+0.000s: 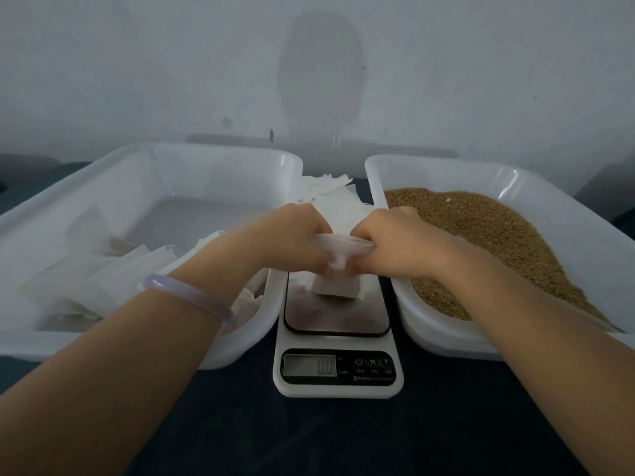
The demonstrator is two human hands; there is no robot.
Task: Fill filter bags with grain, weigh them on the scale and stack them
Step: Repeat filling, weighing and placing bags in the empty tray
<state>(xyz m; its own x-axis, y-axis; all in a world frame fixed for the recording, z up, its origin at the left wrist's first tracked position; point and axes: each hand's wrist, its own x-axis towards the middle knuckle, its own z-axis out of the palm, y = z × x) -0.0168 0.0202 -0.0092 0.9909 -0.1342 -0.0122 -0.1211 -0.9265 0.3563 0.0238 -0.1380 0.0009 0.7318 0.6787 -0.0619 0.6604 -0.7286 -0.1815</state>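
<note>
A small white filter bag (338, 286) hangs over the scale (338, 338), its filled bottom at or just above the steel platform; can't tell if it touches. Both hands pinch the bag's top, which is stretched between them w/ a thin clear strip across it; motion blur there hides detail. Left hand (292, 238) is closed on the top's left end, fingers curled down. Right hand (395, 240) is closed on the right end, knuckles up. A pale lilac bangle (192, 293) sits on the left wrist.

Scale display reads approx 0.0, digits blurry. Buttons sit right of the display.

Behind the scale lies a loose heap of empty bags (330, 192), white, overlapping.

Left of the scale, touching or just beside it, is a white tub (288, 159) w/ flat white bags (103, 273) piled in its near half; far half bare. Right of the scale is a 2nd white tub (378, 166) holding brown grain (481, 231), heaped higher toward the side away from the scale. Right forearm crosses over that tub's near-left corner.

All rests on a dark blue tabletop (343, 441). Behind is a pale wall (137, 63) w/ a darker patch above the scale.
</note>
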